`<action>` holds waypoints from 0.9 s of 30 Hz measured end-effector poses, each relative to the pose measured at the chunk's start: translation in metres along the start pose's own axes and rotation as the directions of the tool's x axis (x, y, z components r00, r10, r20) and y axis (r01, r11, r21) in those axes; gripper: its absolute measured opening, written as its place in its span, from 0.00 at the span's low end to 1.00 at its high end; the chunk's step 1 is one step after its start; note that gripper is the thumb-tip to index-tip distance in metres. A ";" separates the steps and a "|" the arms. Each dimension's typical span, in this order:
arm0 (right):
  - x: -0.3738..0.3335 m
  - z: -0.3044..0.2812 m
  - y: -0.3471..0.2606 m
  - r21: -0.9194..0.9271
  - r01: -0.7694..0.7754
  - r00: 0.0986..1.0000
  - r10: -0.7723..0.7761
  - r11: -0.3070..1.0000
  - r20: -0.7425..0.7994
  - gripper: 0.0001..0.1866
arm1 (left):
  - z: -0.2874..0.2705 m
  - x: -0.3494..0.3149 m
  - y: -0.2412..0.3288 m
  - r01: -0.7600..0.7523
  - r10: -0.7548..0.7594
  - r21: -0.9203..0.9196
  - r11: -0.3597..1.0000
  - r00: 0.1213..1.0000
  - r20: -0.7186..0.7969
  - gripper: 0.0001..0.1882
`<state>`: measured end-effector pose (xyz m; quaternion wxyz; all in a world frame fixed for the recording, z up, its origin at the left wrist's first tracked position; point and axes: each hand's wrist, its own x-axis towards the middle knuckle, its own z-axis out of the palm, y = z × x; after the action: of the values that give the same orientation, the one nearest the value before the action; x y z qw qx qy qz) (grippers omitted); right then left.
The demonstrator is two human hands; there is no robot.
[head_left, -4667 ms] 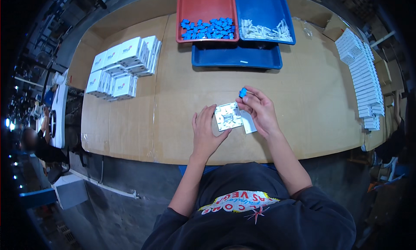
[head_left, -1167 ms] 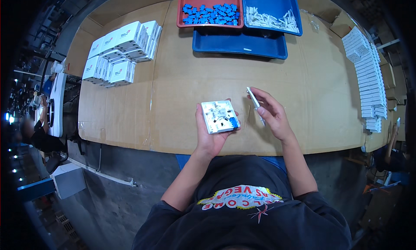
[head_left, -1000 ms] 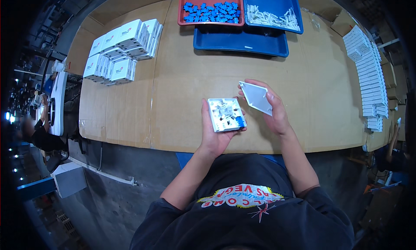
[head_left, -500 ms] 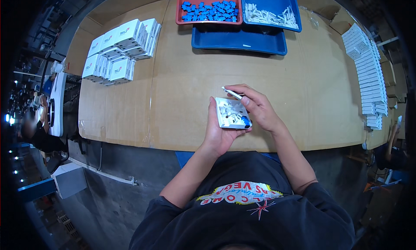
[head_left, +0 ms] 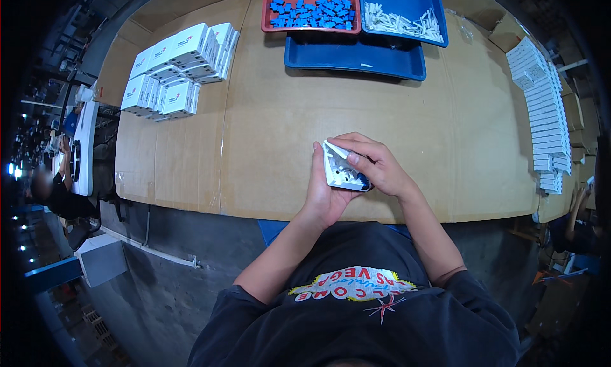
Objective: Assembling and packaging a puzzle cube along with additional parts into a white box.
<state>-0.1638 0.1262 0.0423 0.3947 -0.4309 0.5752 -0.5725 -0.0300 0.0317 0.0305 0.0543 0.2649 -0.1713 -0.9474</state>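
Observation:
My left hand (head_left: 320, 200) cradles a small white square plastic case (head_left: 327, 166) from below and along its left side. Inside the case sit small white parts, with a dark blue piece (head_left: 365, 180) in its near right corner. My right hand (head_left: 384, 168) grips a thin white cover (head_left: 338, 148) between thumb and fingers. The cover leans at a slant over the case, its far left corner at the case's far rim, hiding the far right part of the inside. My right fingertips curl over the cover's far side and are partly hidden.
A red bin of blue parts (head_left: 312, 14) and a blue bin of white strips (head_left: 404, 25) stand at the far side, over a lower blue tray (head_left: 353, 63). White boxes (head_left: 181, 49) are stacked at left; white cases (head_left: 544, 122) line the right. Other people sit beyond both sides.
My right hand has lowered the white cover from above the case onto its far edge, so it now hides part of the inside. The case has tilted a little in my left hand.

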 end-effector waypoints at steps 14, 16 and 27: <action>0.001 -0.008 0.003 0.155 -0.087 0.996 0.083 0.984 0.033 0.26 | 0.005 0.004 0.000 0.009 -0.009 0.003 1.000 0.998 -0.056 0.39; 0.002 -0.008 0.006 0.099 -0.055 0.998 0.051 0.994 0.046 0.25 | -0.001 0.006 0.000 0.018 -0.018 0.005 1.000 0.999 -0.036 0.39; 0.001 -0.007 0.009 0.124 -0.055 0.997 0.048 0.991 0.061 0.27 | 0.001 0.006 -0.001 0.005 -0.002 0.041 0.999 0.997 -0.078 0.40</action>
<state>-0.1715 0.1274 0.0332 0.4519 -0.4067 0.5374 -0.5845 -0.0357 0.0323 0.0284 0.0538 0.3031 -0.1883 -0.9326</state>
